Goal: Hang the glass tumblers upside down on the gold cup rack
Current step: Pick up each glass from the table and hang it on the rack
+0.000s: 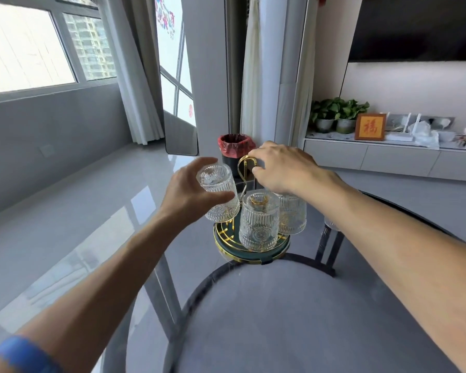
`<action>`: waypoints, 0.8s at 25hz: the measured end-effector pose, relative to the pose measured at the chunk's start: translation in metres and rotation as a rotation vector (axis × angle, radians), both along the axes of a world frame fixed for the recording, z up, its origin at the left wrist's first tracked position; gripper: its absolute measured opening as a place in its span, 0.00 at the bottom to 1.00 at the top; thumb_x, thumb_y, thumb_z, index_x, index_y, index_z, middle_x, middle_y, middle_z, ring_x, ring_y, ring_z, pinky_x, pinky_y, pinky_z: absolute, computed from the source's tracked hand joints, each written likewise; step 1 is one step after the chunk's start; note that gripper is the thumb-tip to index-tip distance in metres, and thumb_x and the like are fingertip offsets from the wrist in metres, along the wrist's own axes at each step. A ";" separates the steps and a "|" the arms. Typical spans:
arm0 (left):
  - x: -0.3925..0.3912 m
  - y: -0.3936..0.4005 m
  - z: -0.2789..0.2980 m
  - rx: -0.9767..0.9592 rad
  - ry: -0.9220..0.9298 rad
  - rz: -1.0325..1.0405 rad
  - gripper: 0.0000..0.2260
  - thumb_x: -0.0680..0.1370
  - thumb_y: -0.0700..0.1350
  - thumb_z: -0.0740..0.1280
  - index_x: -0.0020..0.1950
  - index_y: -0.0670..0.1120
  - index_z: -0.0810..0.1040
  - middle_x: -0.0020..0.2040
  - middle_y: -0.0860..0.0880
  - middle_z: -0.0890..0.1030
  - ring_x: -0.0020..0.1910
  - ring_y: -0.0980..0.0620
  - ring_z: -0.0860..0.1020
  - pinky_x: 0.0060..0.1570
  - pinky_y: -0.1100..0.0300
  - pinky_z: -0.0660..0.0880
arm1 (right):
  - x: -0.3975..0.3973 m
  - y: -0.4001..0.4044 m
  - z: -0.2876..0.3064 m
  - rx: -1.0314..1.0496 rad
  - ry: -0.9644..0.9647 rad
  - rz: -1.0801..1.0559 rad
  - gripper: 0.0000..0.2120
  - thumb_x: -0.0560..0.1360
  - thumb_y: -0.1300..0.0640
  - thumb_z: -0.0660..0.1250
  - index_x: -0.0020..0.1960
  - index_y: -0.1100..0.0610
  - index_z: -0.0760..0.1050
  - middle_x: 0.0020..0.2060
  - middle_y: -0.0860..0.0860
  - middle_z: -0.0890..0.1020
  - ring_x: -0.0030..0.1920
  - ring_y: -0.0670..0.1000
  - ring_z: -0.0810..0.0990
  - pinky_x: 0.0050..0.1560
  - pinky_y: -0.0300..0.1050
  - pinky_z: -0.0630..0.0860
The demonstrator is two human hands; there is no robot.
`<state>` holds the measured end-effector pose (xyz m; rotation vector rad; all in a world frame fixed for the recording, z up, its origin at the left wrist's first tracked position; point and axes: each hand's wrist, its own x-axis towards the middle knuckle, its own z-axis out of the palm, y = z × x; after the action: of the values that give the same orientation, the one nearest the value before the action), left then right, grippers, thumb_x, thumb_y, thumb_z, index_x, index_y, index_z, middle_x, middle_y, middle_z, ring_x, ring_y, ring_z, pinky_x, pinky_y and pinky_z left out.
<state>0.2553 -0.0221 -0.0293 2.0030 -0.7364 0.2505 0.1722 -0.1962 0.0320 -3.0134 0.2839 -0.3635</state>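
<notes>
The gold cup rack [226,239] stands on a round grey table, with a green tray base and a gold loop handle [244,160] on top. Two ribbed glass tumblers hang upside down on it: one at the front [257,224], one at the right [292,215]. My left hand [191,192] grips a third tumbler [222,196] upside down and tilted, at the rack's left side above the tray. My right hand [283,168] rests over the loop handle with its fingers closed around it.
The round grey table [293,305] has a dark rim. A bin with a red liner [233,146] stands on the floor behind the rack. A low white cabinet [388,157] with plants and a framed picture runs along the right wall.
</notes>
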 end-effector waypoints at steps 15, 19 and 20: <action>0.002 -0.008 -0.037 0.295 -0.069 0.009 0.36 0.68 0.56 0.77 0.74 0.53 0.68 0.64 0.44 0.78 0.62 0.44 0.72 0.55 0.53 0.68 | 0.000 -0.008 -0.018 0.144 -0.017 0.011 0.30 0.74 0.58 0.59 0.75 0.47 0.61 0.76 0.47 0.64 0.70 0.58 0.67 0.68 0.57 0.65; -0.016 -0.004 -0.035 0.307 -0.036 0.040 0.40 0.69 0.49 0.77 0.77 0.52 0.62 0.72 0.43 0.69 0.68 0.42 0.67 0.64 0.48 0.67 | -0.013 -0.016 -0.030 0.306 0.030 0.071 0.32 0.79 0.48 0.58 0.79 0.45 0.48 0.80 0.45 0.48 0.78 0.51 0.48 0.76 0.53 0.47; -0.025 -0.001 -0.035 0.290 -0.049 0.066 0.40 0.69 0.48 0.77 0.77 0.51 0.61 0.74 0.42 0.67 0.69 0.40 0.65 0.66 0.46 0.66 | -0.023 -0.019 -0.032 0.377 -0.014 0.079 0.31 0.80 0.47 0.58 0.79 0.45 0.48 0.79 0.45 0.48 0.78 0.50 0.48 0.75 0.50 0.47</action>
<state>0.2299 -0.0232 -0.0646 2.3061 -0.7729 0.2427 0.1497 -0.2151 -0.0003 -2.6422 0.2050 -0.2871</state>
